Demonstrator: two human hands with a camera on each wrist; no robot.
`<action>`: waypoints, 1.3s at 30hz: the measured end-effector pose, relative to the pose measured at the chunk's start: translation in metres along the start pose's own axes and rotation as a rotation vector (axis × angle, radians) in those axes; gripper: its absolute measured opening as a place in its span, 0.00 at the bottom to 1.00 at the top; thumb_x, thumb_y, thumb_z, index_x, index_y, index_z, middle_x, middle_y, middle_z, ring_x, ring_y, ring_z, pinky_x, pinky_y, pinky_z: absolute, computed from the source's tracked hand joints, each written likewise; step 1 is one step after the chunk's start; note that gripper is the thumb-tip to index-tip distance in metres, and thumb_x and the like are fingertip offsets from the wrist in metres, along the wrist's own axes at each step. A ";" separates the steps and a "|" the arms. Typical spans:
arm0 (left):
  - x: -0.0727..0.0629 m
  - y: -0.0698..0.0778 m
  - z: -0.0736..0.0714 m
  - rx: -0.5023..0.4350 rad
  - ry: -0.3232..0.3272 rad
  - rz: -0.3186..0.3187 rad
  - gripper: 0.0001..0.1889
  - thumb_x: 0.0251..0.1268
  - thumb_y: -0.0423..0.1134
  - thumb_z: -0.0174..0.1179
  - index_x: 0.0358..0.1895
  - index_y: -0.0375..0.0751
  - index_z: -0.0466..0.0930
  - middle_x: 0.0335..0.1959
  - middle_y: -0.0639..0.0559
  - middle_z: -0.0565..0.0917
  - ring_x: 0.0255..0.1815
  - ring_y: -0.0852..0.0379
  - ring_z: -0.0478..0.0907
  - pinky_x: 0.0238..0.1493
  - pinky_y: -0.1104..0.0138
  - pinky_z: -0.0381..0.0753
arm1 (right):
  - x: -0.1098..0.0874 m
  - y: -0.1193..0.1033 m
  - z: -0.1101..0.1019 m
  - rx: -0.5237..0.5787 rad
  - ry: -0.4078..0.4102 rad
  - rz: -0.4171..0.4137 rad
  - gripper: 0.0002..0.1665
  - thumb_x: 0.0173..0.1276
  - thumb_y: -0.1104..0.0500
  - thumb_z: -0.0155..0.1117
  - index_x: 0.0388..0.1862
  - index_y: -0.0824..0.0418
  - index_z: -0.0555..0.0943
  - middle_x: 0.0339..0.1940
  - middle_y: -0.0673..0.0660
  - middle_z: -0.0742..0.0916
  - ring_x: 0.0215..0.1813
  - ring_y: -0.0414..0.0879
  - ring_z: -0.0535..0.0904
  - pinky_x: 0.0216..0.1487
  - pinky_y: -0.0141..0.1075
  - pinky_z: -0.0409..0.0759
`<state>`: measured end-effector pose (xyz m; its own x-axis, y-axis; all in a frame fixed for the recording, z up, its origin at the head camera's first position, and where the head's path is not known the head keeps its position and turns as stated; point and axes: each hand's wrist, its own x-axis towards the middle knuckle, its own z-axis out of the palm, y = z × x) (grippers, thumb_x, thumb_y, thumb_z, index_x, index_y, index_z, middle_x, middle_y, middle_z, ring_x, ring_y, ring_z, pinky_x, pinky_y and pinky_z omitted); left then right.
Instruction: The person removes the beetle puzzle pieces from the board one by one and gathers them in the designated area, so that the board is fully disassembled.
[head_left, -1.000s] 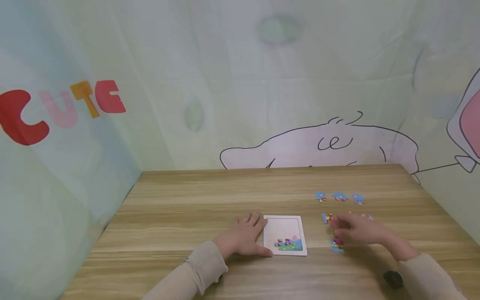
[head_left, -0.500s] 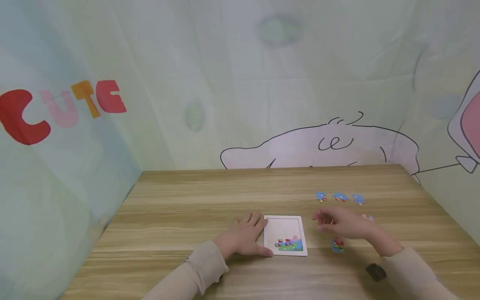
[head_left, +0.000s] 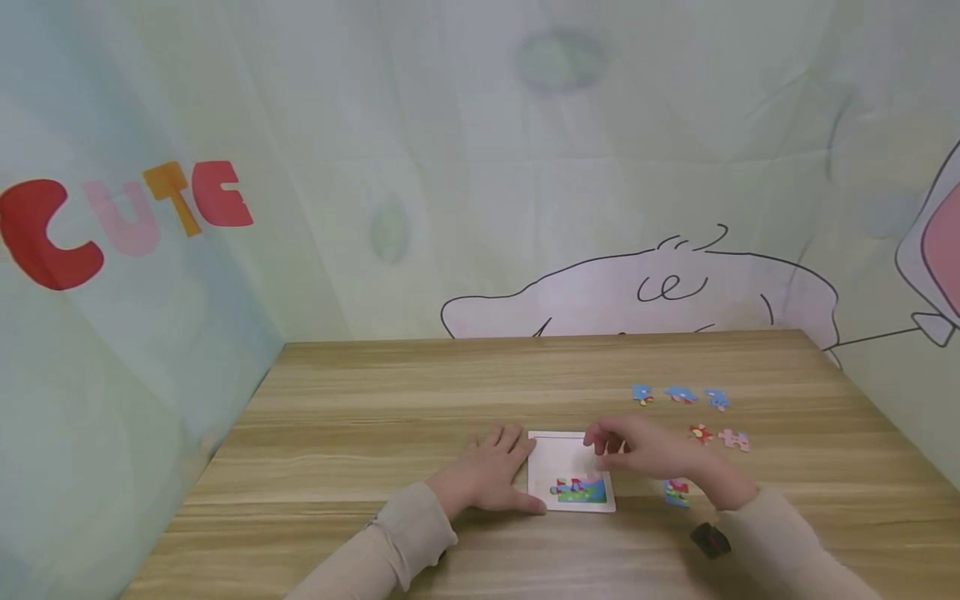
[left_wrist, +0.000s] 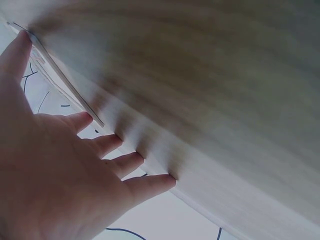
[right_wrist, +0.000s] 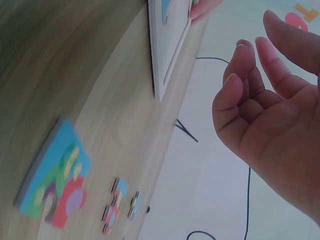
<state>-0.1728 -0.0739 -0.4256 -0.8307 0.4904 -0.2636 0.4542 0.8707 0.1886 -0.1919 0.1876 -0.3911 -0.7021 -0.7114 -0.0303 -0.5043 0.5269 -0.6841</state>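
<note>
My left hand lies flat on the table with fingers spread. Its fingertips and thumb rest along the left edge of a white puzzle board. Along the board's near right side is a joined strip of picture puzzle, green and blue with small figures. Over the board's right part hovers my right hand, fingers loosely curled and thumb apart. Nothing shows between its fingers in the right wrist view. A corner puzzle piece, blue, green and red, lies on the table under the right forearm.
Beyond the right hand lie a red and yellow puzzle piece and a pink one. Three blue puzzle pieces form a row farther back. Behind the wooden table hangs a printed cloth backdrop.
My right hand has moved left from the loose puzzle pieces to above the board, uncovering the red and yellow piece and the pink one. My left hand has stayed in place.
</note>
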 end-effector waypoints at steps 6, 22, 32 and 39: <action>0.001 -0.002 0.001 0.008 0.008 0.002 0.53 0.52 0.76 0.53 0.76 0.48 0.54 0.78 0.45 0.51 0.77 0.40 0.47 0.69 0.39 0.52 | 0.010 -0.004 0.009 0.030 -0.034 -0.021 0.13 0.64 0.61 0.66 0.46 0.62 0.78 0.37 0.50 0.82 0.39 0.38 0.76 0.40 0.32 0.77; -0.002 -0.001 -0.002 0.001 0.004 0.008 0.52 0.53 0.75 0.54 0.76 0.47 0.55 0.77 0.44 0.52 0.77 0.40 0.48 0.69 0.39 0.54 | 0.022 -0.010 0.029 0.063 -0.125 0.040 0.13 0.62 0.63 0.68 0.45 0.62 0.77 0.36 0.49 0.80 0.37 0.38 0.76 0.40 0.31 0.76; -0.001 0.000 -0.001 -0.017 0.008 0.014 0.52 0.53 0.74 0.55 0.75 0.46 0.55 0.77 0.44 0.53 0.77 0.39 0.49 0.68 0.38 0.54 | 0.022 -0.012 0.033 0.020 -0.110 0.049 0.13 0.58 0.65 0.71 0.41 0.60 0.78 0.34 0.48 0.81 0.35 0.36 0.75 0.38 0.30 0.75; -0.002 0.000 -0.002 -0.032 0.007 0.020 0.51 0.53 0.74 0.56 0.75 0.45 0.55 0.77 0.43 0.53 0.77 0.39 0.48 0.68 0.38 0.53 | 0.023 -0.012 0.038 0.020 -0.084 0.070 0.15 0.54 0.66 0.73 0.39 0.60 0.78 0.33 0.48 0.80 0.35 0.39 0.75 0.38 0.31 0.74</action>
<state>-0.1719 -0.0752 -0.4234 -0.8239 0.5070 -0.2531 0.4599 0.8592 0.2241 -0.1826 0.1474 -0.4114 -0.6902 -0.7103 -0.1386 -0.4451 0.5677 -0.6925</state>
